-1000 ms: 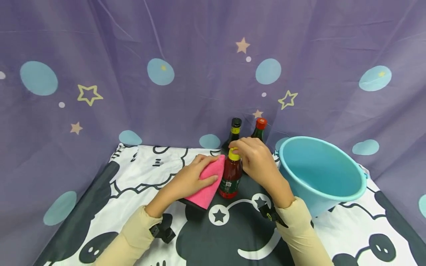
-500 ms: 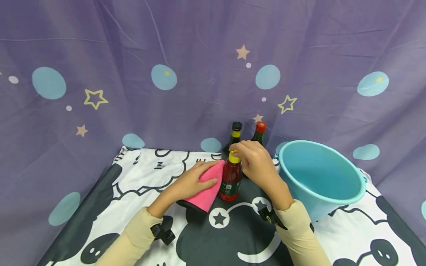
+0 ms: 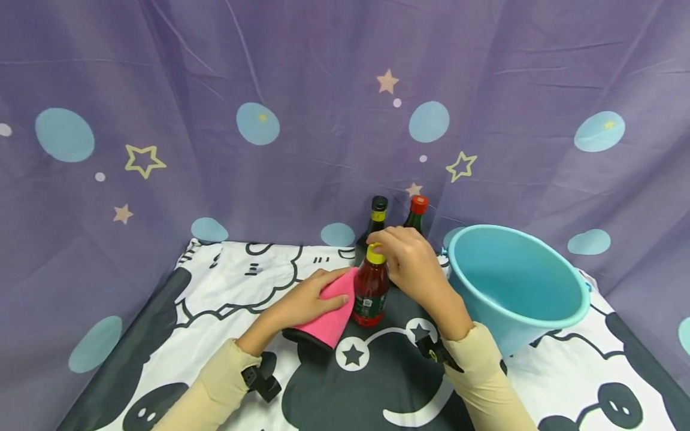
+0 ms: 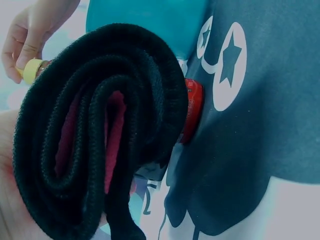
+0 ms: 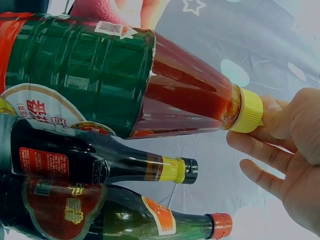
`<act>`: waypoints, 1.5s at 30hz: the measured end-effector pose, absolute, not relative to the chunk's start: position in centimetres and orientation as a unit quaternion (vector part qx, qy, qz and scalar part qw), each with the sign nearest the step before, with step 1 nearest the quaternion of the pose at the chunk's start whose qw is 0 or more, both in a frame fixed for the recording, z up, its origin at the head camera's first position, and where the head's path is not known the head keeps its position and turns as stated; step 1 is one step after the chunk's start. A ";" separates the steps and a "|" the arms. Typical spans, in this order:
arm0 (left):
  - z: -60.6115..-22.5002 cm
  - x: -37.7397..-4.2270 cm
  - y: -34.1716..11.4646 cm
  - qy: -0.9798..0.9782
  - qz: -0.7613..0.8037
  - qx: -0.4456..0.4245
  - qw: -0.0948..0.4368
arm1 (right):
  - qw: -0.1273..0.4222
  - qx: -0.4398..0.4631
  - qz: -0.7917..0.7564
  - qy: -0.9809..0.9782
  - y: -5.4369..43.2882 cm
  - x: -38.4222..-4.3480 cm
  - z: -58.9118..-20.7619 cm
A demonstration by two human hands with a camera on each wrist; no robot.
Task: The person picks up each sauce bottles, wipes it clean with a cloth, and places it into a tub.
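My left hand (image 3: 307,298) holds a folded pink cloth (image 3: 330,320) with black edging against the left side of a red sauce bottle (image 3: 371,287). In the left wrist view the cloth's rolled black end (image 4: 95,130) hides much of the bottle. My right hand (image 3: 414,263) pinches the bottle's yellow cap (image 5: 248,111) from above, fingers and thumb at its rim. The bottle stands upright on the cloth-covered table, its label green. Close behind it stand a dark bottle (image 5: 100,155) with a black cap and a green bottle (image 5: 135,212) with a red cap.
A light blue bucket (image 3: 485,311) stands right of the bottles, near my right forearm. The patterned tablecloth (image 3: 242,281) covers the table. A purple curtain (image 3: 312,191) hangs behind the back edge.
My left hand and the cloth have slid slightly down along the sauce bottle. My right hand stays on the cap. The head view has shifted a little.
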State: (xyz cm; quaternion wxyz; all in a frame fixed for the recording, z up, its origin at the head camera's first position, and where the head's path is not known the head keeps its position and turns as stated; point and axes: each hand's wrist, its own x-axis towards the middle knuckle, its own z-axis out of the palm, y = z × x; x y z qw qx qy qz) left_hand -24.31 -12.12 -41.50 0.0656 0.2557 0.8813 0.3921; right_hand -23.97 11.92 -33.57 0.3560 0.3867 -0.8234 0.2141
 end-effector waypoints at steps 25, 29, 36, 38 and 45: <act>-41.9 -24.8 -12.8 0.920 0.288 0.246 0.106 | 0.357 0.379 0.217 -0.826 11.8 -23.9 -33.6; -41.5 -25.0 -13.3 0.920 0.283 0.259 0.084 | 0.353 0.377 0.216 -0.829 11.8 -23.9 -33.7; -39.6 -25.0 -14.6 0.909 0.315 0.270 0.030 | 0.345 0.374 0.216 -0.833 11.6 -23.8 -33.3; -38.9 -24.8 -14.8 0.905 0.330 0.267 0.009 | 0.342 0.374 0.217 -0.834 11.6 -23.8 -33.2; -37.5 -23.8 -13.9 0.867 0.407 0.266 -0.110 | 0.330 0.370 0.230 -0.838 11.7 -23.6 -33.4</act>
